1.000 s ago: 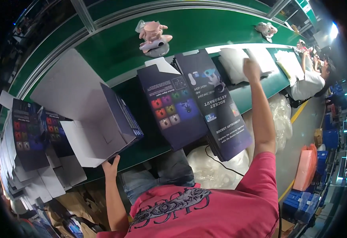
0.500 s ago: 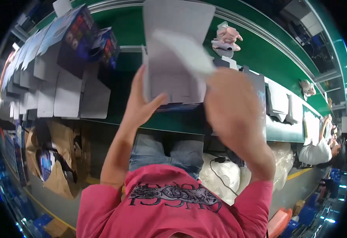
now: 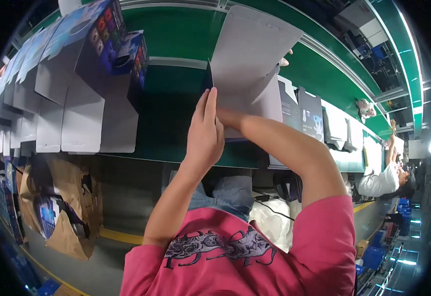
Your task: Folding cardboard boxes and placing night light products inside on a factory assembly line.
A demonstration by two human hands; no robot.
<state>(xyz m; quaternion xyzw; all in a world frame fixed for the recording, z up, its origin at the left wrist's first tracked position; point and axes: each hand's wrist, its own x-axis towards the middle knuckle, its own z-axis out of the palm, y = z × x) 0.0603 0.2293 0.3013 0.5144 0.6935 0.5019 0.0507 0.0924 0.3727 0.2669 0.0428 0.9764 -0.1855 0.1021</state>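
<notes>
An open cardboard box [image 3: 255, 44], white inside with a dark outer face, stands on the green bench in front of me, its lid raised at the back. My left hand [image 3: 205, 130] is closed on the box's left wall, its fingers straight and pressed together along the edge. My right hand [image 3: 229, 120] reaches into the box from the right. Its fingers are hidden behind my left hand, so I cannot see what they hold.
Several printed boxes [image 3: 82, 113] stand in a row at the left. Dark grey boxes [image 3: 311, 111] and white packages [image 3: 334, 126] line the bench at the right, where another person [image 3: 383, 180] sits farther along. A torn brown paper bag [image 3: 70, 237] is below at the left.
My right hand has moved left into the box; the white flat piece it held is no longer visible in it. The box has turned and shifted right in view, and my left hand stays at its left wall.
</notes>
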